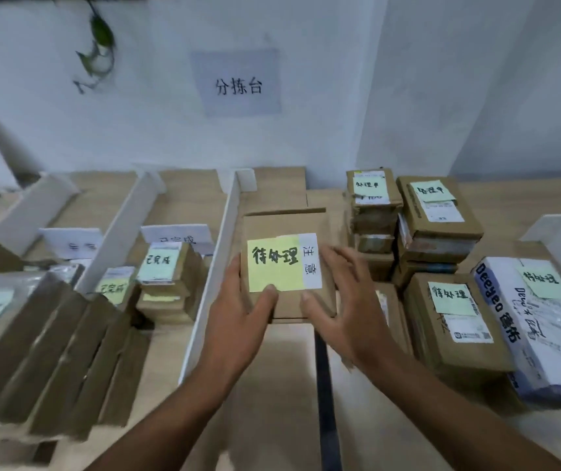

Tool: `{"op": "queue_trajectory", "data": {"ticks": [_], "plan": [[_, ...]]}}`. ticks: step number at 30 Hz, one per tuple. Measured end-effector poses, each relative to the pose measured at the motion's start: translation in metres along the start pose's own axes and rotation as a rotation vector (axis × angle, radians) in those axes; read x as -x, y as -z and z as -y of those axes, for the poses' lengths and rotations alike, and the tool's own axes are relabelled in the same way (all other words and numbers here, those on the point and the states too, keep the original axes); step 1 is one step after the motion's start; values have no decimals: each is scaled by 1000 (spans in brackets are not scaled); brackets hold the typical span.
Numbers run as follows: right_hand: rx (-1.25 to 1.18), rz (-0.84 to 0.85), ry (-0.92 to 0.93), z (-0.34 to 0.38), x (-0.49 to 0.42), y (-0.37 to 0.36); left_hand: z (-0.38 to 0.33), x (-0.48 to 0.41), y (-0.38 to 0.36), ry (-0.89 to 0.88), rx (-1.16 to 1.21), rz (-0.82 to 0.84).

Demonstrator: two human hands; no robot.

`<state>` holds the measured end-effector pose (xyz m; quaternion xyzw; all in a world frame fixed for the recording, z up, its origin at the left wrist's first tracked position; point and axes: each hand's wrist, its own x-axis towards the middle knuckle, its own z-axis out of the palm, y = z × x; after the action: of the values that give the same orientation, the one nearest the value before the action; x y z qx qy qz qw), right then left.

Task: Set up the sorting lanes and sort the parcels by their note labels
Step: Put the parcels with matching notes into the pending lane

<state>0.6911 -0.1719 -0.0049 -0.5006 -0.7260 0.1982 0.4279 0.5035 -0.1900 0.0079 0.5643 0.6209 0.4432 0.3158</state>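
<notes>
A brown cardboard parcel (289, 300) with a yellow note (274, 265) reading 待处理 and a white slip lies in the lane right of a white divider (209, 287). My left hand (238, 300) grips its near left side, thumb on top by the note. At the parcel's near right corner my right hand (343, 294) rests, fingers spread over the right edge. Another brown box (282, 188) lies behind it in the same lane.
Left lanes hold brown parcels with green notes (160, 266) and white lane cards (177, 234), split by a second divider (119, 232). Stacked parcels (438, 212) and a white Deeyeo pack (537, 321) fill the right. A wall sign (238, 85) hangs behind.
</notes>
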Motion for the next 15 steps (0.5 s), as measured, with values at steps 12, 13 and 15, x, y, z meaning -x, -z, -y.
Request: {"op": "queue_trajectory", "data": {"ticks": [12, 13, 15], "plan": [[-220, 93, 400, 252, 9, -154, 9, 120, 288, -105, -110, -448], [-230, 99, 425, 274, 16, -174, 15, 134, 315, -113, -118, -481], [-264, 117, 437, 313, 30, -210, 30, 156, 361, -113, -120, -534]]}}
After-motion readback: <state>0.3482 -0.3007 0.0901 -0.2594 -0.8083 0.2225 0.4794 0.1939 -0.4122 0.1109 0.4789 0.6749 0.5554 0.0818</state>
